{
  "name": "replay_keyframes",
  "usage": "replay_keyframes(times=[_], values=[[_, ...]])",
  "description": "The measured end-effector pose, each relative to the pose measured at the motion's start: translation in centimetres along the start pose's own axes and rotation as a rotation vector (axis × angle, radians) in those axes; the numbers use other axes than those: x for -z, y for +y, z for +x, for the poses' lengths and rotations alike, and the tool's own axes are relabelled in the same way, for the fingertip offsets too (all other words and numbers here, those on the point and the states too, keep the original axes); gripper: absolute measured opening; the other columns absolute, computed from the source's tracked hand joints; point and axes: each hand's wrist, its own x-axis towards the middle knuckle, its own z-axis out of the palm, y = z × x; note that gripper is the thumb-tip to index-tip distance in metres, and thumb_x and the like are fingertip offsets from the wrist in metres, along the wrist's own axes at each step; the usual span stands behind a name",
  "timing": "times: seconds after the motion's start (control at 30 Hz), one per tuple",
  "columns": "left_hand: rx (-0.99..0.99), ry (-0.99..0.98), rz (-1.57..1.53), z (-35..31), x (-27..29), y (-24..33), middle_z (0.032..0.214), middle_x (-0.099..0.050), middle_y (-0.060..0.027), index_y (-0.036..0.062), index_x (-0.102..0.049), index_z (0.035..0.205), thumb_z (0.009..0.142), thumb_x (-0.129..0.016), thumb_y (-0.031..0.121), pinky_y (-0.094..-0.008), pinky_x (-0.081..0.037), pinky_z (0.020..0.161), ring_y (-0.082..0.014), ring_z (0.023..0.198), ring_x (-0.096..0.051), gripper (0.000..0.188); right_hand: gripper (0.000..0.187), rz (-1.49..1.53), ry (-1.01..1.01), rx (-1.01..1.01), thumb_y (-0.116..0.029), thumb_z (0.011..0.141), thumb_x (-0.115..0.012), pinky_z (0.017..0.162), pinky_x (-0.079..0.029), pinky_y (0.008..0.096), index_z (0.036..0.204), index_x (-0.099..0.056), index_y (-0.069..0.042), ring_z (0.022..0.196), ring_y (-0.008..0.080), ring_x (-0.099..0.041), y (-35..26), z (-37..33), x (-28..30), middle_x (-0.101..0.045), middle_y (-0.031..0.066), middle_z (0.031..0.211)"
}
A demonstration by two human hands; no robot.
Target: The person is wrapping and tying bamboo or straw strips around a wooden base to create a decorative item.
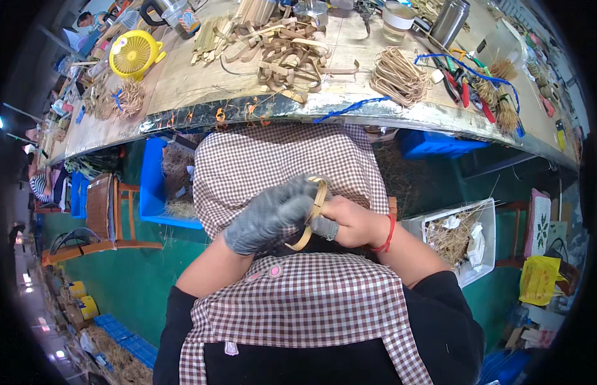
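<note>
Above my checked apron (279, 160), at lap height, my two hands meet around a curled, pale tan flat strip (321, 194) that looks like split bamboo or cane. My left hand (272, 212), in a grey glove, is closed with its fingers against the strip's left side. On the right, my bare right hand (353, 221) pinches the strip; grey wrapping (324, 226) covers its thumb and a red cord (390, 234) circles the wrist. One end of the strip curls out below the hands. The fingers hide part of it.
Across the worktable (349, 93) lie a heap of curled strips (295, 54), a coiled straw bundle (400, 77), pliers (464, 90) and a yellow fan (135, 54). A blue crate (154, 186) stands left of my lap, a white bin of straw scraps (462, 237) right.
</note>
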Motion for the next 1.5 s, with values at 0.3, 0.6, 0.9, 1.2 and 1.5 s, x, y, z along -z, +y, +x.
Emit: replay_keyframes(times=[0.3,0.6,0.9,1.2,1.5], values=[[-0.042,0.332,-0.052,-0.2,-2.5,0.0,0.096,-0.060,-0.0041,-0.0024,-0.062,0.112,0.088,-0.068,0.025,-0.0238,-0.048,0.077,-0.0104,0.084,-0.055,0.037,0.032,0.034,-0.192,-0.230,-0.035,0.090,-0.063,0.064,-0.049,0.0434,0.087,-0.063,-0.003,0.070,0.0367,-0.063,0.0,0.3,-0.5,-0.064,0.0171,0.077],[0.062,0.411,0.235,0.3,-0.6,1.6,0.078,-0.065,-0.0018,0.0005,-0.070,0.100,0.089,-0.070,0.032,-0.0225,-0.047,0.061,-0.0093,0.064,-0.056,0.033,0.028,-0.107,0.167,-0.276,-0.031,0.083,-0.075,0.055,-0.050,0.0337,0.089,-0.064,-0.007,0.062,0.0249,-0.065,-1.0,0.4,0.4,-0.065,0.0100,0.073],[0.186,0.259,0.292,0.1,-0.6,-0.3,0.075,-0.066,-0.0027,0.0017,-0.072,0.095,0.089,-0.069,0.029,-0.0227,-0.046,0.058,-0.0071,0.065,-0.056,0.028,0.035,-0.548,0.260,0.120,0.002,0.061,-0.066,0.056,-0.050,0.0346,0.095,-0.066,-0.006,0.066,0.0256,-0.063,-0.9,0.5,2.7,-0.062,0.0075,0.079],[0.099,0.186,0.193,0.0,-1.2,-1.4,0.078,-0.067,-0.0041,-0.0004,-0.069,0.098,0.089,-0.068,0.024,-0.0220,-0.047,0.056,-0.0065,0.065,-0.058,0.026,0.039,-0.496,0.244,0.084,0.001,0.060,-0.069,0.056,-0.051,0.0351,0.099,-0.065,-0.007,0.067,0.0258,-0.064,-1.3,0.6,2.0,-0.063,0.0075,0.080],[-0.452,0.576,0.595,-0.8,1.4,-1.4,0.098,-0.062,-0.0075,0.0009,-0.060,0.118,0.086,-0.055,-0.009,-0.0196,-0.048,0.061,-0.0128,0.069,-0.057,0.034,0.027,-0.810,0.507,0.028,0.001,0.061,-0.071,0.055,-0.050,0.0350,0.086,-0.063,-0.005,0.064,0.0278,-0.062,0.3,-0.7,4.0,-0.060,0.0099,0.073]])
